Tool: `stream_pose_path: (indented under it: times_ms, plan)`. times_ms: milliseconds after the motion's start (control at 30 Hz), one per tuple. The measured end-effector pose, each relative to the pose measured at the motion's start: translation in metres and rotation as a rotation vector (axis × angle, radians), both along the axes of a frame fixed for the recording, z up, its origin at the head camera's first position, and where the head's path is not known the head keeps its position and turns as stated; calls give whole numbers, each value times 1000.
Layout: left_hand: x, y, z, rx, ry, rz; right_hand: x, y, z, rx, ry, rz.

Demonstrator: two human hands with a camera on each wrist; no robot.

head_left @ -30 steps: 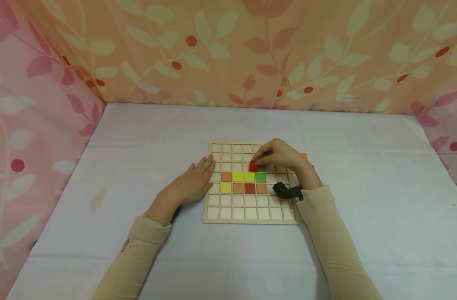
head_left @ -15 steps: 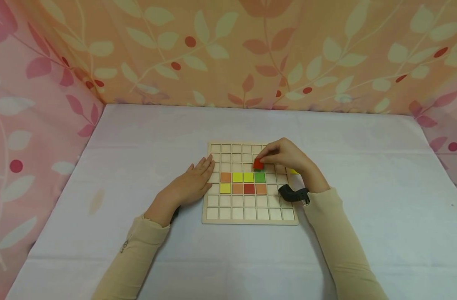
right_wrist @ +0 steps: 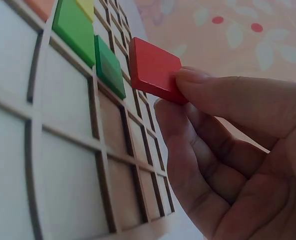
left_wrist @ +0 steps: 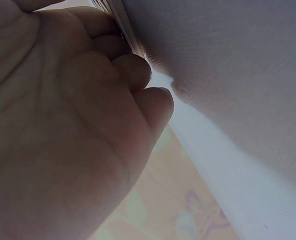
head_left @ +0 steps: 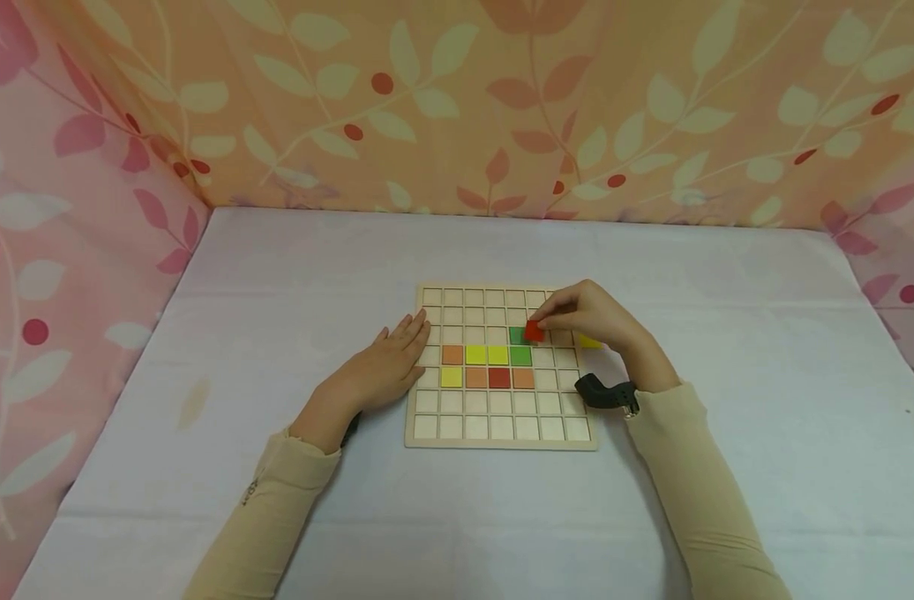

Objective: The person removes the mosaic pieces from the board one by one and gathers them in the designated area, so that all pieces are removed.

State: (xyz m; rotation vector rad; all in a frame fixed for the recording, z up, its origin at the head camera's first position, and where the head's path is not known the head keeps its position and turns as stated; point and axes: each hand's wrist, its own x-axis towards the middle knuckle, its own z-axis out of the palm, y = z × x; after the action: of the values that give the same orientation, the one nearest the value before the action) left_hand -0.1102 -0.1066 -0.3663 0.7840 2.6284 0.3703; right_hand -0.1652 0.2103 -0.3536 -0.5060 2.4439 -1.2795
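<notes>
Over the board (head_left: 475,427), right fingers (right_wrist: 178,142) have moved the red tile (right_wrist: 156,67) rightward.

My left hand (head_left: 382,367) at nine o'clock, my right hand (head_left: 595,321) at two, the pale wooden square grid board (head_left: 488,403) between.
The board lies on the white tablecloth (head_left: 299,275), the orange leaf-print fabric backdrop (head_left: 442,67) at twelve. My right hand pinches a red square tile (head_left: 534,332) above it, at three from a green square tile (head_left: 516,336) in its cell. At six from that sits a second green square tile (head_left: 520,356); toward nine run two yellow square tiles (head_left: 475,355), then an orange square tile (head_left: 452,355). The row at six holds four further square tiles (head_left: 476,377): yellow, orange, red, orange, nine to three. A loose yellow square tile (head_left: 590,342) lies beyond the edge, toward three.
</notes>
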Motion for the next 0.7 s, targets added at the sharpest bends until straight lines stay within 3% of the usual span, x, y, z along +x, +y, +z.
stream_pose_path:
  times_ms: [300, 700]
  plan:
    - [0, -1, -2, 6, 5, -5, 4, 19, 1, 85, 3, -27]
    - [0, 0, -4, 5, 2, 1, 6, 36, -3, 84, 13, -35]
